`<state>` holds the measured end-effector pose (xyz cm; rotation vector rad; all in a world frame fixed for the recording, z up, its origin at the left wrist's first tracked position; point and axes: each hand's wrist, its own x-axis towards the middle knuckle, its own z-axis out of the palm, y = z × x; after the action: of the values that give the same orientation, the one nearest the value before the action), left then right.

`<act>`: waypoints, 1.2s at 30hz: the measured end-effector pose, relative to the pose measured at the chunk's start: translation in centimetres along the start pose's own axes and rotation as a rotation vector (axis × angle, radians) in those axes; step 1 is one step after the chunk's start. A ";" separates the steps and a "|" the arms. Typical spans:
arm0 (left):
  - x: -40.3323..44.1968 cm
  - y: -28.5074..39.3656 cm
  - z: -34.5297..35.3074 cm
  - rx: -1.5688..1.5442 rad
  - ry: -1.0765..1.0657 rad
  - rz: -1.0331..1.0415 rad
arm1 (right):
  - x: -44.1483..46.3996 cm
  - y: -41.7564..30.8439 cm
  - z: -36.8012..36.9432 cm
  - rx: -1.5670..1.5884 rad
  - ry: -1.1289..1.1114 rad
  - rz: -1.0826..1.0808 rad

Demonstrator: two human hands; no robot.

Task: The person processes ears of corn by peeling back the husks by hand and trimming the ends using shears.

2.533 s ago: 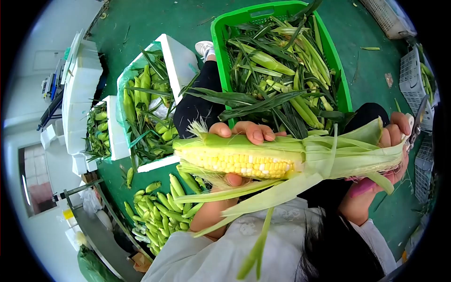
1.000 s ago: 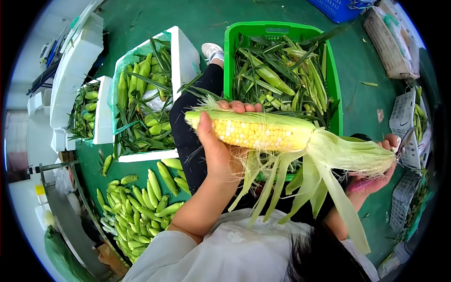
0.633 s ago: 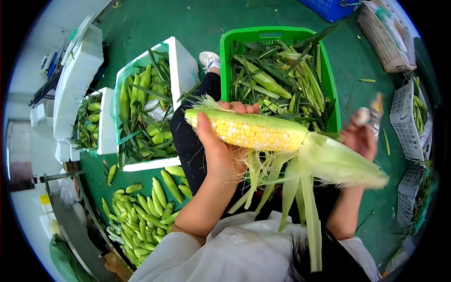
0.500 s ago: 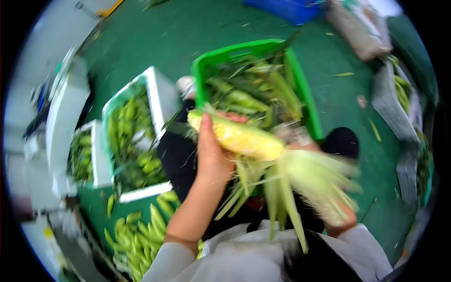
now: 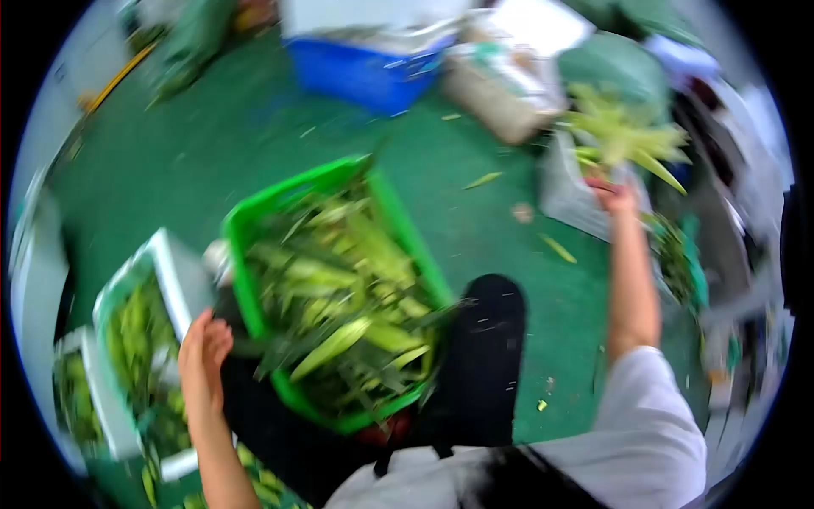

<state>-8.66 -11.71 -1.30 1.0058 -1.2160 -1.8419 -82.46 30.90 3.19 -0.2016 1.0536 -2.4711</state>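
Observation:
My right hand (image 5: 612,195) reaches far out to the right, closed around the base of an ear of corn with peeled-back husk leaves (image 5: 623,127). The pale green leaves fan out above my fingers; I cannot make out the yellow kernels in the blur. Hand and corn are at the white crate (image 5: 572,191), over its opening. At the left, my left hand (image 5: 203,355) holds nothing, its fingers loosely bent and apart, near the white foam box (image 5: 174,284). Between my knees stands a bright green basket (image 5: 415,233) heaped with corn husks (image 5: 339,280).
Long green produce (image 5: 140,339) fills the lined foam box, with a smaller white box (image 5: 97,390) beside it. A blue crate (image 5: 356,81) and a sack (image 5: 500,89) stand ahead. Husk scraps (image 5: 557,248) lie on the green floor (image 5: 475,225).
My left hand has let go of the corn and moved left. My right hand has swung out to the white crate with the corn. The view has turned to the right.

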 end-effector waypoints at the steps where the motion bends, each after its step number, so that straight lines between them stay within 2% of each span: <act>1: -0.4 -0.1 -2.6 0.043 0.175 0.048 | -1.6 -0.1 1.8 -0.107 0.105 0.060; 3: -2.2 -0.4 -7.3 0.021 0.418 0.079 | -5.9 3.1 6.3 -0.281 0.230 0.259; 4: -3.0 -1.6 -10.9 0.061 0.508 0.120 | -8.1 5.8 6.5 -0.352 -0.186 0.398; 5: -3.5 -2.4 -13.7 0.072 0.624 0.168 | -11.0 9.8 9.1 -0.252 -0.603 0.604; 6: -3.6 -3.4 -16.4 0.121 0.748 0.207 | -14.7 13.1 9.7 -0.302 -0.078 0.344; 7: -3.2 -4.7 -19.7 0.200 0.857 0.268 | -17.9 16.7 10.4 -0.165 -0.052 0.554; 8: -2.0 -6.2 -23.5 0.203 0.907 0.296 | -23.3 20.7 15.2 -0.116 -0.508 0.685; 11: 3.4 -7.6 -28.1 0.274 0.952 0.482 | -34.1 27.1 20.8 0.023 -0.332 1.090; 13: 8.8 -7.6 -28.9 0.513 0.798 0.586 | -36.2 30.0 15.1 -0.289 -0.338 1.361; 14: 11.5 -7.3 -28.3 0.786 0.859 0.523 | -38.7 32.0 11.2 -0.275 -0.372 1.434; 15: 14.0 -7.3 -27.8 1.057 0.907 0.449 | -39.3 32.8 11.4 -0.304 -0.181 1.563; 16: 17.0 -8.0 -28.5 1.140 0.863 0.106 | -39.9 33.7 11.1 -0.329 0.040 1.665; 17: 19.6 -8.9 -29.0 1.202 0.798 -0.235 | -41.0 32.9 11.2 -0.537 0.000 1.569; 18: 20.7 -9.4 -28.7 1.182 0.721 -0.355 | -42.2 32.2 11.2 -0.757 -0.034 1.478; 19: 21.8 -9.6 -28.4 1.159 0.640 -0.468 | -41.8 31.5 11.7 -0.555 -0.119 1.506; 20: 23.0 -10.9 -29.8 1.197 0.545 -0.423 | -41.7 31.3 11.8 -0.512 -0.119 1.488; 21: 21.0 -8.5 -27.7 0.855 0.530 -0.523 | -41.9 31.1 12.1 -0.465 -0.112 1.470; 22: 18.8 -5.7 -25.3 0.531 0.554 -0.632 | -42.4 29.8 21.3 -0.277 -0.247 1.344; 23: 18.0 -5.1 -26.6 0.334 0.516 -0.572 | -42.9 29.9 21.9 -0.208 -0.111 1.302; 24: 16.9 -5.5 -28.2 0.289 0.370 -0.402 | -42.3 29.5 22.6 -0.164 -0.077 1.323; 25: 15.4 -5.2 -27.4 0.265 0.500 -0.331 | -42.0 29.8 21.1 -0.180 -0.097 1.330; 26: 13.9 -4.8 -26.9 -0.086 0.413 -0.245 | -41.6 30.2 20.4 -0.125 -0.121 1.302; 27: 11.0 -3.3 -24.4 -0.107 0.336 -0.127 | -41.1 30.6 20.5 -0.212 -0.115 1.268; 28: 8.0 -1.4 -20.6 -0.046 0.337 -0.010 | -40.8 31.1 20.6 -0.202 -0.159 1.211; 29: 6.1 -0.7 -17.3 0.175 0.387 0.232 | -40.2 31.5 21.0 -0.243 -0.201 1.212; 31: 1.8 1.6 -12.1 0.704 0.451 0.278 | -39.0 31.4 23.0 -0.379 -0.316 1.177; 32: 0.1 1.8 -10.0 0.709 0.480 0.209 | -38.6 31.6 23.2 -0.457 -0.428 1.097; 33: -1.4 2.4 -7.4 0.786 0.379 0.254 | -38.1 32.0 23.5 -0.533 -0.541 1.008; 34: -2.9 3.4 -4.1 0.808 0.277 0.191 | -37.4 32.2 24.0 -0.663 -0.704 0.822; 35: -3.2 1.0 -4.4 1.044 0.164 0.342 | -36.9 32.3 24.6 -0.742 -0.770 0.689; 36: -4.1 1.6 -1.3 1.118 0.042 0.401 | -36.4 32.2 25.3 -0.818 -0.764 0.654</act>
<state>-5.38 -9.18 0.78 1.1877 -2.2847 -0.7377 -31.51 11.28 -0.70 -0.8134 1.3876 -1.1192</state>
